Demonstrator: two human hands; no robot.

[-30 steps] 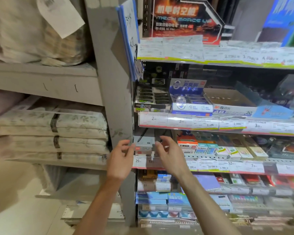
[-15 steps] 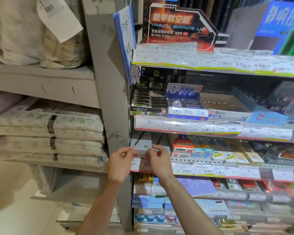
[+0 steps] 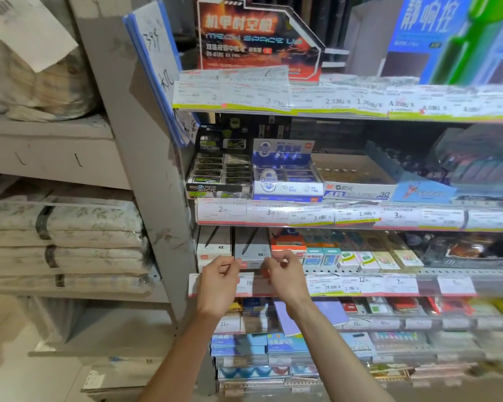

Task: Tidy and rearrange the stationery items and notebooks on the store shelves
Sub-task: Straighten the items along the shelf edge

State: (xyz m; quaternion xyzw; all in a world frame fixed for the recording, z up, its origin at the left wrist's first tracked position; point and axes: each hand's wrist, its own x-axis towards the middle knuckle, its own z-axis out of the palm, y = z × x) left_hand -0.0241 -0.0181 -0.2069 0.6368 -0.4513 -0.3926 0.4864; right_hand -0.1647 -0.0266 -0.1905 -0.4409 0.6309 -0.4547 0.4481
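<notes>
A grey pen box (image 3: 251, 250) lies on the middle shelf (image 3: 453, 272), beside a white pen box (image 3: 214, 246) at the shelf's left end. My left hand (image 3: 218, 282) pinches the grey box's front left corner. My right hand (image 3: 285, 278) pinches its front right corner, fingers curled. Small eraser and correction-tape packs (image 3: 360, 261) line up to the right of the boxes. Purple and blue notebooks (image 3: 331, 311) lie on the shelf below, partly hidden by my right forearm.
A grey upright post (image 3: 145, 169) stands just left of the boxes. Folded bedding packs (image 3: 70, 242) fill the left-hand shelves. Eraser display boxes (image 3: 285, 175) sit one shelf up. Price-tag strips (image 3: 346, 216) run along each shelf front.
Both hands have closed in from open and apart onto the front of the grey pen box. The view has shifted closer to the shelf.
</notes>
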